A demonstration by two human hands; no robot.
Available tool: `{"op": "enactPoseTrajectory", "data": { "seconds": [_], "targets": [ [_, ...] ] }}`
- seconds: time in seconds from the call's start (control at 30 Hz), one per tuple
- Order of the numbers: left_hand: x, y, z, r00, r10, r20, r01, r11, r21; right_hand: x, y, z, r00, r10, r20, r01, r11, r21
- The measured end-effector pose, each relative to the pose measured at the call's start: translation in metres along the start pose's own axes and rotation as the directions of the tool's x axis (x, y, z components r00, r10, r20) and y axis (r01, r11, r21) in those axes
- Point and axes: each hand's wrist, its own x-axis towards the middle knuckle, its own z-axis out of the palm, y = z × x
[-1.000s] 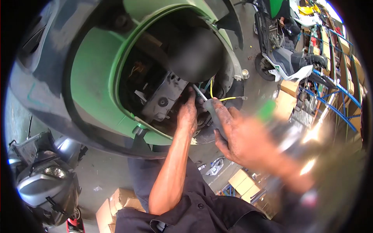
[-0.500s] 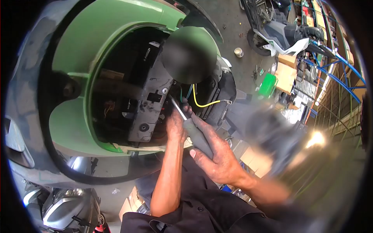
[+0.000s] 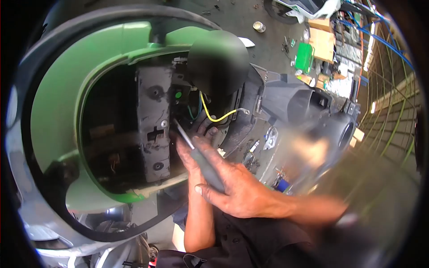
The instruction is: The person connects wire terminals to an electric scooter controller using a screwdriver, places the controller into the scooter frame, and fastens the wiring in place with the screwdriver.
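Note:
My right hand [image 3: 239,190] is wrapped round the grey handle of a screwdriver [image 3: 208,169]. Its metal shaft points up and left into a dark opening, the tip beside the edge of a grey metal bracket [image 3: 154,123]. Behind the screwdriver, my left hand [image 3: 184,152] reaches into the same opening with its fingers curled; what they hold, if anything, is hidden. Just above those fingers, a yellow wire [image 3: 214,119] with a metal end lug bends out of the opening. A green body panel [image 3: 56,111] surrounds the opening.
A dark grey plastic body part [image 3: 290,96] extends to the right. On the floor stand an open can [image 3: 259,27], a green case [image 3: 304,58] and cardboard boxes [image 3: 321,43]. Part of another motorbike [image 3: 308,8] shows at the top right. A blurred round patch hides part of the opening.
The view has turned and shifted, so the bracket stands more upright and further left. My right hand still grips the screwdriver by the bracket's edge, and my left hand stays beneath it.

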Motion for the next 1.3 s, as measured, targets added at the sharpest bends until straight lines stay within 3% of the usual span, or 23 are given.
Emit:
{"op": "enactPoseTrajectory", "data": {
  "seconds": [0.1, 0.2, 0.23, 0.37, 0.43, 0.5, 0.7, 0.77, 0.83, 0.87, 0.93, 0.97, 1.0, 1.07, 1.17, 1.3],
  "targets": [
    [0.008, -0.003, -0.019, 0.998, -0.008, -0.056, 0.02, 0.972, 0.234, 0.003, 0.012, -0.001, 0.984, -0.165, -0.072, 0.168, 0.984, 0.05],
    [0.011, -0.009, -0.025, 0.995, -0.035, -0.09, 0.043, 0.995, 0.09, 0.003, 0.006, -0.005, 0.996, -0.084, -0.019, 0.086, 0.988, 0.128],
    [0.016, -0.009, -0.022, 0.95, -0.08, -0.302, 0.097, 0.994, 0.042, 0.003, 0.009, -0.002, 0.985, -0.161, -0.068, 0.168, 0.979, 0.113],
    [0.012, -0.011, -0.019, 0.954, 0.004, -0.3, 0.062, 0.976, 0.209, 0.004, 0.016, 0.006, 0.992, -0.119, -0.047, 0.127, 0.875, 0.468],
    [0.009, -0.006, -0.02, 0.969, -0.033, -0.244, 0.071, 0.986, 0.148, 0.003, 0.017, 0.003, 0.998, -0.038, 0.056, -0.013, 0.698, 0.716],
    [0.001, 0.004, -0.005, 0.984, -0.054, -0.169, 0.077, 0.988, 0.132, 0.003, 0.007, 0.01, 0.995, 0.021, 0.1, -0.101, 0.335, 0.937],
    [-0.031, 0.015, 0.014, 0.974, 0.005, -0.227, 0.1, 0.888, 0.448, 0.003, 0.011, 0.006, 0.995, -0.013, 0.095, -0.074, 0.524, 0.849],
    [-0.045, 0.015, 0.009, 0.97, 0.066, -0.236, 0.108, 0.749, 0.654, 0.003, 0.009, 0.004, 0.997, -0.011, 0.076, -0.057, 0.56, 0.826],
    [-0.058, 0.016, 0.012, 0.959, 0.181, -0.217, 0.106, 0.483, 0.869, 0.004, 0.008, 0.0, 0.999, -0.01, 0.052, -0.037, 0.561, 0.827],
    [-0.065, 0.019, 0.016, 0.94, 0.28, -0.195, 0.115, 0.279, 0.953, 0.002, 0.01, -0.004, 0.991, 0.021, 0.129, -0.124, 0.462, 0.878],
    [-0.072, 0.025, 0.036, 0.912, 0.402, -0.083, 0.132, -0.097, 0.986, 0.005, 0.014, -0.012, 0.983, 0.034, 0.181, -0.177, 0.45, 0.875],
    [-0.072, 0.03, 0.041, 0.93, 0.313, 0.191, -0.035, -0.443, 0.896, 0.007, 0.013, -0.013, 0.984, 0.031, 0.177, -0.171, 0.46, 0.871],
    [-0.073, 0.035, 0.043, 0.902, 0.137, 0.41, -0.196, -0.717, 0.669, 0.008, 0.011, -0.014, 0.984, 0.032, 0.174, -0.169, 0.471, 0.866],
    [-0.068, 0.039, 0.043, 0.959, 0.167, 0.228, -0.102, -0.548, 0.83, 0.009, 0.011, -0.009, 0.98, 0.03, 0.196, -0.188, 0.448, 0.874],
    [-0.058, 0.04, 0.056, 0.966, 0.26, -0.015, 0.118, -0.386, 0.915, 0.012, 0.016, 0.001, 0.964, 0.007, 0.267, -0.252, 0.359, 0.899],
    [-0.058, 0.033, 0.061, 0.959, 0.278, -0.058, 0.148, -0.313, 0.938, 0.011, -0.003, 0.001, 0.966, 0.039, 0.254, -0.252, 0.345, 0.904]
  ]
}}
